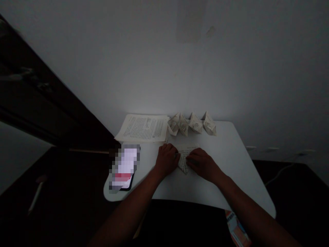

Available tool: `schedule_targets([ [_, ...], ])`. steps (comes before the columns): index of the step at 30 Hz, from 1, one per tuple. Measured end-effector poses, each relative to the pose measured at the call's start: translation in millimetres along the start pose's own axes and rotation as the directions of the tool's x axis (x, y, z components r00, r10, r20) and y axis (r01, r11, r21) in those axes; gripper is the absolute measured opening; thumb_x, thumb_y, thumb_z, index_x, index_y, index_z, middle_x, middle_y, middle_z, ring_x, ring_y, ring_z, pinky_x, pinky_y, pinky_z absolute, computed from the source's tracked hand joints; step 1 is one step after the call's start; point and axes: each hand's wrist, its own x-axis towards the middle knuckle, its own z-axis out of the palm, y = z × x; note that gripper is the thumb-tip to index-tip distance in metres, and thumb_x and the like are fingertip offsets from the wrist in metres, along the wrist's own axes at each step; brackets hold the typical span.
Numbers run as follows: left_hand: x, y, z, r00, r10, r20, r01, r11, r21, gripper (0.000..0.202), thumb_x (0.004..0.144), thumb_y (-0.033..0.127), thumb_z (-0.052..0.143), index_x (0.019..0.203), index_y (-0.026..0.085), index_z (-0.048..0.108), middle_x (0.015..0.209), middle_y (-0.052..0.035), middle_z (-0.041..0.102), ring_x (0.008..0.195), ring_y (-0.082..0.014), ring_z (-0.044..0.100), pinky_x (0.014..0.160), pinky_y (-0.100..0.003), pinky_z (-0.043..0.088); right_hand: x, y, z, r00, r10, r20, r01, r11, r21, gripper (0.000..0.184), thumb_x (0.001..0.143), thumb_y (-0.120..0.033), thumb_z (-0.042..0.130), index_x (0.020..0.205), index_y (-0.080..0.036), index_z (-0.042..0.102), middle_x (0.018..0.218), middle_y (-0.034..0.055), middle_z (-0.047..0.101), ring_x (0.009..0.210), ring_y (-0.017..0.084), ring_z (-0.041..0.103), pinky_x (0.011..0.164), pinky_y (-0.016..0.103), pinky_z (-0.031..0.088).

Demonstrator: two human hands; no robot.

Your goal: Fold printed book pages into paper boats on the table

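A sheet of printed paper, folded to a point at its near end, lies on the white table between my hands. My left hand grips its left edge, with the thumb against the paper and the fingers curled. On the other side my right hand has its fingers pinched on the right edge. Folded paper boats made from the same kind of printed paper stand in a row along the table's back. My fingertips are partly hidden in the dim light.
A stack of printed sheets lies at the back left. Nearer me is a lit phone, its screen blurred out. The wall rises behind the table. A dark door stands at left, and a colourful box sits below the front edge.
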Motion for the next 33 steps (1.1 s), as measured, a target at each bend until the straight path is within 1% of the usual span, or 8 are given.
schedule_targets([
  [8,-0.8,-1.4,1.1,1.0,-0.028,-0.001,0.028,0.999,-0.026,0.009,0.08,0.028,0.055,0.081,0.019,0.056,0.089,-0.0042,0.054,0.092,-0.0203,0.047,0.083,-0.036,0.036,-3.1,1.8,7.9,0.998,-0.011,-0.066,0.014,0.999,0.042,0.015,0.082,-0.025,0.055,0.093,-0.021,0.065,0.089,0.008,0.061,0.089,0.022,0.053,0.081,0.041,0.044],
  [13,0.0,-0.6,0.1,1.0,-0.027,0.009,0.027,1.0,-0.011,0.01,0.081,0.029,0.054,0.081,0.019,0.056,0.089,-0.0044,0.054,0.09,-0.0208,0.047,0.081,-0.036,0.036,-1.8,-1.0,6.6,0.999,0.013,-0.04,-0.012,1.0,0.009,0.017,0.082,-0.025,0.056,0.096,-0.019,0.063,0.091,0.0082,0.06,0.09,0.022,0.052,0.082,0.04,0.043],
  [16,-0.1,-0.5,0.1,1.0,-0.025,0.007,0.025,1.0,-0.009,0.009,0.081,0.028,0.054,0.082,0.019,0.057,0.09,-0.0045,0.054,0.091,-0.0209,0.047,0.082,-0.036,0.036,-1.1,-2.1,6.4,0.999,0.019,-0.036,-0.02,1.0,-0.003,0.02,0.082,-0.027,0.056,0.099,-0.019,0.062,0.091,0.0084,0.06,0.091,0.022,0.052,0.084,0.04,0.042],
  [23,-2.2,-0.2,-1.0,1.0,-0.023,0.009,0.023,1.0,-0.008,0.01,0.081,0.028,0.054,0.082,0.019,0.057,0.09,-0.0047,0.054,0.092,-0.0209,0.047,0.082,-0.036,0.036,-0.9,-0.6,7.1,1.0,0.025,-0.012,-0.025,1.0,-0.015,0.023,0.084,-0.028,0.051,0.103,-0.02,0.061,0.092,0.0085,0.061,0.091,0.022,0.052,0.084,0.04,0.041],
  [30,-2.4,-1.3,1.4,1.0,-0.023,0.001,0.023,1.0,-0.001,0.009,0.081,0.028,0.054,0.082,0.019,0.057,0.091,-0.0051,0.054,0.092,-0.0214,0.046,0.082,-0.037,0.036,-1.8,-3.4,4.1,1.0,0.023,0.015,-0.023,0.999,-0.025,0.033,0.076,-0.039,0.061,0.104,-0.021,0.062,0.094,0.0083,0.06,0.093,0.023,0.051,0.083,0.04,0.041],
  [33,-2.5,-1.4,1.2,1.0,-0.019,-0.002,0.019,1.0,-0.002,0.01,0.081,0.028,0.053,0.083,0.019,0.056,0.09,-0.0052,0.054,0.092,-0.0212,0.046,0.082,-0.037,0.036,-1.9,-3.1,4.1,1.0,0.021,0.02,-0.021,1.0,-0.019,0.036,0.074,-0.041,0.064,0.104,-0.022,0.062,0.095,0.0078,0.06,0.094,0.023,0.051,0.084,0.04,0.04],
])
